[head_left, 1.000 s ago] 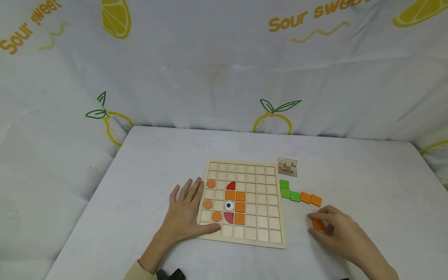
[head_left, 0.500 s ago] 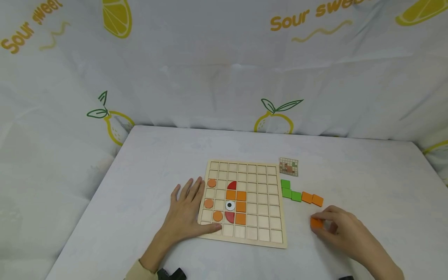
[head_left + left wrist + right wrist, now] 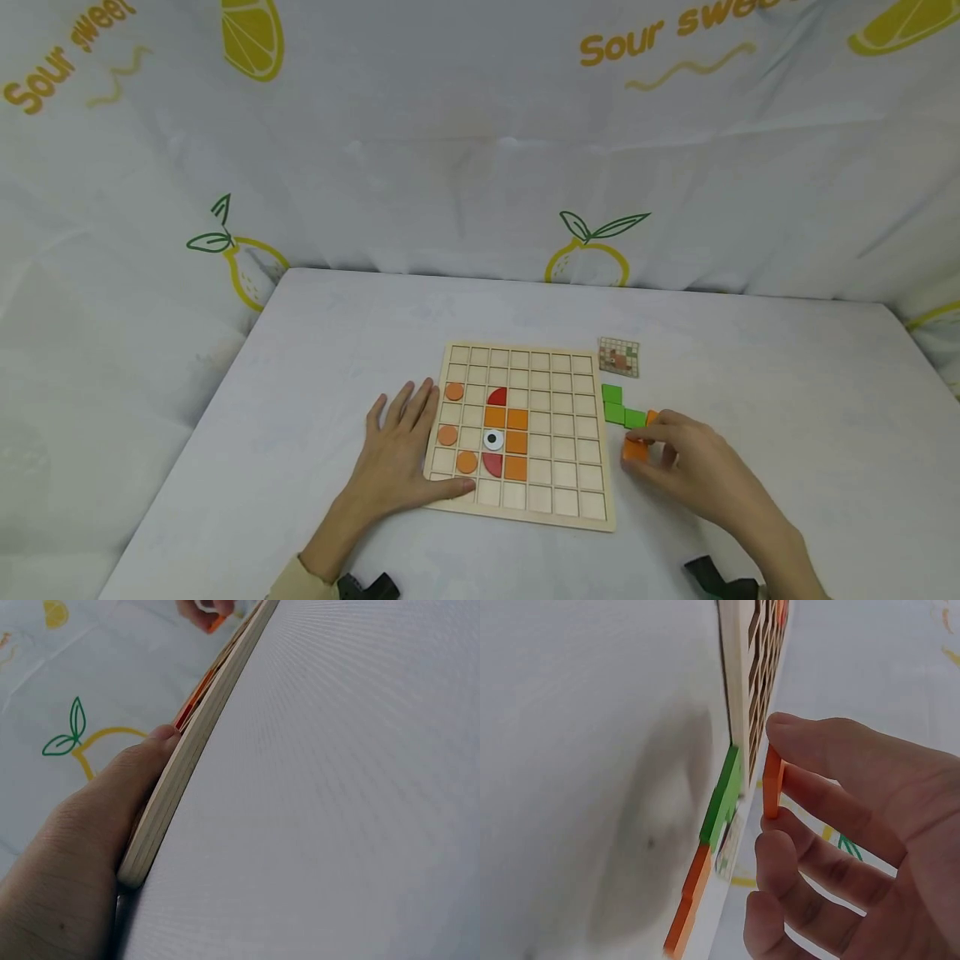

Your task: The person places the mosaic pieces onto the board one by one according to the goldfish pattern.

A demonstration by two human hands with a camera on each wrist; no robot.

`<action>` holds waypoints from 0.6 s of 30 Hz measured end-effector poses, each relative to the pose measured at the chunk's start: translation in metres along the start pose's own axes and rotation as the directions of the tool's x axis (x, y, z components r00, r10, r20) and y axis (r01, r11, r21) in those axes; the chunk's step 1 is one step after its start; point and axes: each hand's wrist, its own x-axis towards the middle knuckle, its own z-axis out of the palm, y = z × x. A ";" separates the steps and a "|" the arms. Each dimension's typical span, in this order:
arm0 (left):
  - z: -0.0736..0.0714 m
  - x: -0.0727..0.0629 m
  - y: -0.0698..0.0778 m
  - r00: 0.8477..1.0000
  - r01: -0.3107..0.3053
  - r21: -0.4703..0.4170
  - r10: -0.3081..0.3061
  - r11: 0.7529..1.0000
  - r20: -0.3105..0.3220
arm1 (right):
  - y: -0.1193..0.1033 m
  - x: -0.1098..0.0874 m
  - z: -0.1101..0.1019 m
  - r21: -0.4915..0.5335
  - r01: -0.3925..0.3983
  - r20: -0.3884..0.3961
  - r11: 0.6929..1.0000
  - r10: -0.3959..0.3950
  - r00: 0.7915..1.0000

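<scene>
My right hand (image 3: 693, 462) pinches an orange square tile (image 3: 772, 784) between thumb and fingers, just right of the wooden grid board (image 3: 555, 518). In the right wrist view that tile is held up off the table. Spread on the board's left edge, my left hand (image 3: 397, 458) has straight fingers along the side and its thumb over the near left corner. On the board lie orange square tiles (image 3: 516, 442), orange round pieces (image 3: 454, 392), red quarter-circle pieces (image 3: 492, 464) and a white disc with a black dot (image 3: 492, 439).
Several green square tiles (image 3: 612, 413) lie along the board's right edge. Two orange tiles (image 3: 688, 904) continue that row, mostly behind my right hand in the head view. A small pattern card (image 3: 619, 357) lies by the board's far right corner. A printed cloth (image 3: 420, 167) hangs behind the table.
My right hand has moved left toward the board with the orange tile, now covering much of the loose orange tiles. The left hand and the board stay in place.
</scene>
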 end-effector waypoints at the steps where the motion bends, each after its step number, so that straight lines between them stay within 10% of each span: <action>1: 0.000 0.000 0.000 1.000 0.000 0.003 0.000 1.000 0.000 | -0.003 0.003 0.001 0.009 0.001 0.005 1.000 -0.001 1.000; 18: 0.001 0.000 -0.001 1.000 -0.003 0.008 0.003 1.000 -0.004 | -0.053 0.053 0.025 0.128 0.102 0.060 0.987 -0.110 0.992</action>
